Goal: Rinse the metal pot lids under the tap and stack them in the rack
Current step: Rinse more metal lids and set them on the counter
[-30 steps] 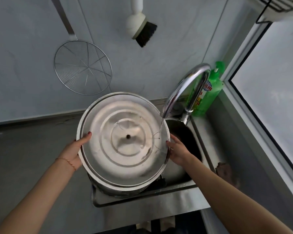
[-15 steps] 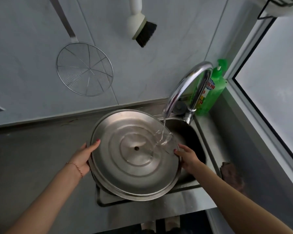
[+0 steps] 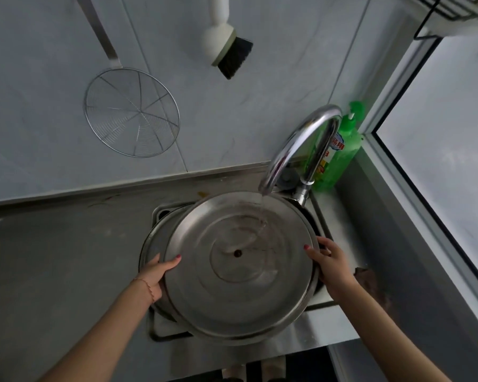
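A large round metal lid (image 3: 240,288), inner side up with a small hole at its middle, lies almost flat over the sink (image 3: 171,330). My left hand (image 3: 158,274) grips its left rim, thumb on the inner face. My right hand (image 3: 329,260) grips the right rim. Water runs from the curved tap (image 3: 301,142) onto the far part of the lid and spreads across it. Beneath the lid, a second metal rim (image 3: 149,241) shows at the left. A wire rack (image 3: 447,9) hangs at the top right corner.
A wire skimmer (image 3: 131,113) and a white brush (image 3: 226,45) hang on the tiled wall. A green soap bottle (image 3: 340,153) stands behind the tap by the window frame. A brown rag (image 3: 370,282) lies right of the sink. Steel counter stretches to the left.
The lid has gone from tilted up toward me to nearly flat, and it has moved right, further under the tap. The water now lands nearer its far rim.
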